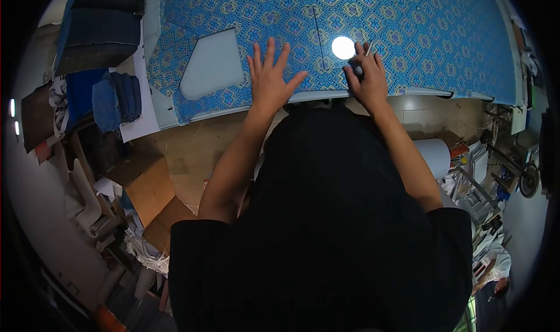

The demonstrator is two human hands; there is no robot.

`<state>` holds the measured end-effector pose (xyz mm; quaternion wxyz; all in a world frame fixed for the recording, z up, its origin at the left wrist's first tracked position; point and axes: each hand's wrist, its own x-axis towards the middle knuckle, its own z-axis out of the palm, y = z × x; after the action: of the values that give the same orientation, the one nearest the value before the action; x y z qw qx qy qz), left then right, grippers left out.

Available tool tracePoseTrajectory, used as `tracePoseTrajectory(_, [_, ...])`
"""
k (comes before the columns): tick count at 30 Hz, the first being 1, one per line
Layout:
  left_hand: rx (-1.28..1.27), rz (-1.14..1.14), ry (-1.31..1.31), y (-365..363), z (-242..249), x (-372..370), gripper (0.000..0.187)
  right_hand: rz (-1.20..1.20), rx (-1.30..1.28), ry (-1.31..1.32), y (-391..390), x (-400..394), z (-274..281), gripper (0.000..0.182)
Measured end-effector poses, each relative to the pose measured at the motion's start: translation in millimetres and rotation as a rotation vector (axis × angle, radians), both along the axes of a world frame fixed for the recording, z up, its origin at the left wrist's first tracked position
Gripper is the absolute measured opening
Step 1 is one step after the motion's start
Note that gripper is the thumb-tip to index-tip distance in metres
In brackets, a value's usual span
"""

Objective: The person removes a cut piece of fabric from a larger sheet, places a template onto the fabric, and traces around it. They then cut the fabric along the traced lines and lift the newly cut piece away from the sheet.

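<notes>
Blue patterned fabric [408,34] covers the work table. My left hand [270,78] lies flat on it with the fingers spread, just right of a pale, angular cut-out shape [216,66]. Further right, my right hand [368,78] is closed around a thin, light, pen-like tool [370,47]. A bright white round spot [343,48] touches the fingertips of that hand on its left side. Between the two hands a thin dark line [318,37] runs up the fabric. Something small and dark under my right fingers is too hidden to name.
Folded dark and blue denim [116,101] is stacked at the left. A cardboard box [149,186] stands below the table on the left. A large white roll [433,157] and piled materials are at the right. Another person [496,268] is at the lower right.
</notes>
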<state>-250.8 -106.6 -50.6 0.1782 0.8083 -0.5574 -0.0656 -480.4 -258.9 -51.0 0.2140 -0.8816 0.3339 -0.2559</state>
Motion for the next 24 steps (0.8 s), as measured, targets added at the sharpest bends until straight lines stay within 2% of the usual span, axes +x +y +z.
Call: tracePoseTrajectory(24, [-0.046, 0.023, -0.010, 0.8, -1.1, -1.6, 0.083, -0.010, -0.004, -0.018, 1.6, 1.1, 3.5, 0.025])
